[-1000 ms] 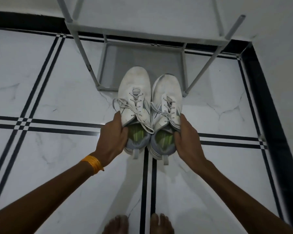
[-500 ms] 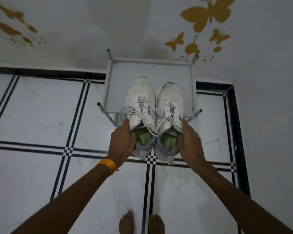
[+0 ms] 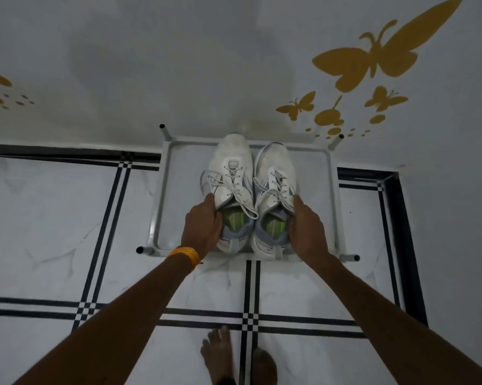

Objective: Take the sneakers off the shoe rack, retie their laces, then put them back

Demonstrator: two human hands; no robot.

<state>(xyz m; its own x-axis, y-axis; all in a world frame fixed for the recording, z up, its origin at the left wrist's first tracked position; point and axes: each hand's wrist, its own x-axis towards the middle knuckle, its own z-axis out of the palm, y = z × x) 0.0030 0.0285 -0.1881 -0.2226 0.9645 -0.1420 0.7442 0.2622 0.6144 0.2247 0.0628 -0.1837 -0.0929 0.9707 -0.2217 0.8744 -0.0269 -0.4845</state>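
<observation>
Head view: pair of white sneakers held over the top shelf of the shoe rack.

The left sneaker (image 3: 231, 190) is gripped at its outer side by the left hand (image 3: 202, 225); the right sneaker (image 3: 274, 198) is likewise clasped by the right hand (image 3: 307, 227). Both are set side by side, touching, toes pointed toward the far wall. Whether the soles rest on the shoe rack (image 3: 162, 190) cannot be told. Laces are seen tied, with loose ends. An orange band (image 3: 185, 254) is worn on the left wrist.

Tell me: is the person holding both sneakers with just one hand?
No: the left hand grips the left sneaker, the right hand the right sneaker.
</observation>
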